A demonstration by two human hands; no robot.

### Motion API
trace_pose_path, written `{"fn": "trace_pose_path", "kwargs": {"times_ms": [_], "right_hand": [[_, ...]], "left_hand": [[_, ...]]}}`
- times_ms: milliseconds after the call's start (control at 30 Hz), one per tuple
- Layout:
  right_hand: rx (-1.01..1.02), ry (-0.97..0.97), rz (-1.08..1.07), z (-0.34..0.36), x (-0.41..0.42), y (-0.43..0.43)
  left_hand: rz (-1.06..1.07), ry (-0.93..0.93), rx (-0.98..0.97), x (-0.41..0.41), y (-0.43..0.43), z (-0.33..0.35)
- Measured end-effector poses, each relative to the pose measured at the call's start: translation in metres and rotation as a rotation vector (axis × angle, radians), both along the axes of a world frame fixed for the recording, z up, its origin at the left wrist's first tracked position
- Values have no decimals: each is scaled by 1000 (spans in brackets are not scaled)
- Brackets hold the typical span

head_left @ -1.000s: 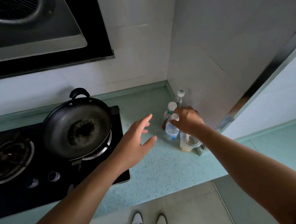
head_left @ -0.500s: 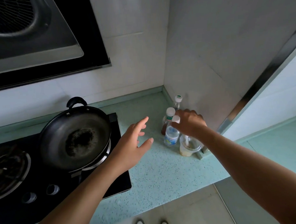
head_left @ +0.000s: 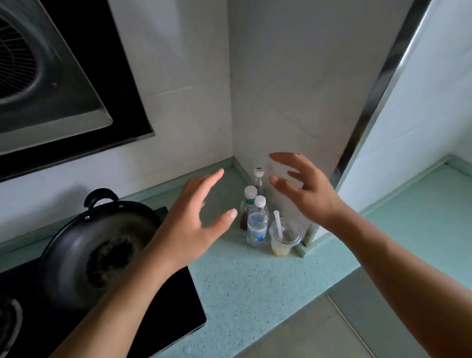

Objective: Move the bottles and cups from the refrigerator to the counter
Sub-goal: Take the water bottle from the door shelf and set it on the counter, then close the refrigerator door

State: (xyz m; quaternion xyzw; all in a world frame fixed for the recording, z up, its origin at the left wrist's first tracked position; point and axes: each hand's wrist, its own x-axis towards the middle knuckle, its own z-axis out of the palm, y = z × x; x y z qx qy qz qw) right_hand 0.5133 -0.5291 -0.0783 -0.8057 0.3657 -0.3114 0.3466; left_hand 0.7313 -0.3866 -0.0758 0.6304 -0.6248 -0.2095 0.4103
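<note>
Looking down from the head view, we hold our left hand (head_left: 193, 222) and right hand (head_left: 309, 191) above the counter (head_left: 262, 281), apart, fingers spread, gripping nothing. Between them, three capped bottles (head_left: 257, 224) stand upright in the counter's corner by the wall. A plastic cup (head_left: 283, 239) with a straw stands just beside the front bottle. A dark wok (head_left: 96, 252) sits on the stove (head_left: 168, 319) at left.
</note>
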Motion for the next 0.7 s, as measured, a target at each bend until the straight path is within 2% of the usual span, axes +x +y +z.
{"fn": "trace_pose_path", "kwargs": {"times_ms": [333, 533, 700], "right_hand": [[-97, -24, -309, 10, -108, 83], [-112, -19, -639, 17, -201, 172], [-174, -30, -939, 30, -275, 272]], "left_hand": [[-390, 34, -60, -58, -35, 3], [-710, 67, -69, -157, -45, 11], [-1016, 46, -106, -261, -21, 23]]}}
